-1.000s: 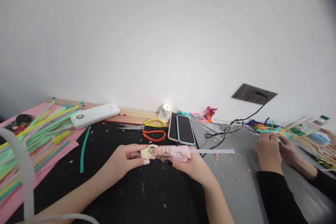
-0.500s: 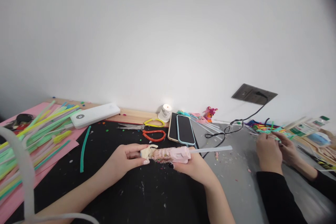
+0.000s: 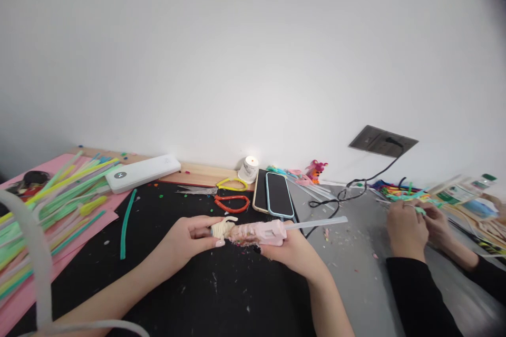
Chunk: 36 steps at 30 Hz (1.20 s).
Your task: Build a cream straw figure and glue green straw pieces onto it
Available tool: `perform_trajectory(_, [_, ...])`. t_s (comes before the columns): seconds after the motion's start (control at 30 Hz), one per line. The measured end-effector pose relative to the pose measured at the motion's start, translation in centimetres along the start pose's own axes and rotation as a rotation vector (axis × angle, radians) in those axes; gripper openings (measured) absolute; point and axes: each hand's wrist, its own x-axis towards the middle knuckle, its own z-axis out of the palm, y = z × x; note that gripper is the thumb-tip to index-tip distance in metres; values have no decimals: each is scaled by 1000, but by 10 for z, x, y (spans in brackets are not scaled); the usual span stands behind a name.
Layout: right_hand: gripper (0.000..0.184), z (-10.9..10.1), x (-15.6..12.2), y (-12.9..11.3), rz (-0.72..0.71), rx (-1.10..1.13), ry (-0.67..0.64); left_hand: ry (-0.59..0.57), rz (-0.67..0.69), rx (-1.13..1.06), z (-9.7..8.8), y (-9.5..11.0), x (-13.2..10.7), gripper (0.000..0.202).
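My right hand (image 3: 290, 247) is closed round a pink hot glue gun (image 3: 261, 233), stained brown toward its front. A translucent glue stick (image 3: 316, 224) juts out of its back end to the right. My left hand (image 3: 195, 237) pinches a small piece wound with cream fuzzy stem (image 3: 222, 229), one loose end curling up over it. That piece sits right against the front of the glue gun; the nozzle tip is hidden there. Beyond my hands lie scissors (image 3: 233, 204) with a red and a yellow handle loop.
Pipe cleaners (image 3: 75, 210) cover pink paper at left, near a white power bank (image 3: 144, 172). A teal pipe cleaner (image 3: 127, 226), a phone (image 3: 280, 195) and a white cup (image 3: 250, 169) lie around. At right, another person's hands (image 3: 409, 226) work near a black cable (image 3: 343, 195).
The glue stick's free end has shifted slightly left, toward the glue gun. My hands stay nearly still. The other person's hands have moved a little, and a green piece shows between them.
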Motion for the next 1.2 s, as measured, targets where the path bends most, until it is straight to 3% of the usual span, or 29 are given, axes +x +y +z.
perform_trajectory(0.17, [11, 0, 0, -3, 69, 74, 59, -29, 8, 27, 0, -4, 1, 44])
perform_trajectory(0.33, [16, 1, 0, -6, 62, 87, 100, -48, 18, 29, 1, -2, 0, 42])
perform_trajectory(0.67, [24, -1, -1, -5, 60, 142, 1, -22, 14, 32, 3, 7, -4, 41])
perform_trajectory(0.97, [20, -2, -1, -2, 87, 99, 72, -83, 41, 53, 4, 7, -3, 36])
perform_trajectory(1.2, [29, -2, -2, -2, 115, 124, 56, -77, 33, 37, 5, 10, -5, 34])
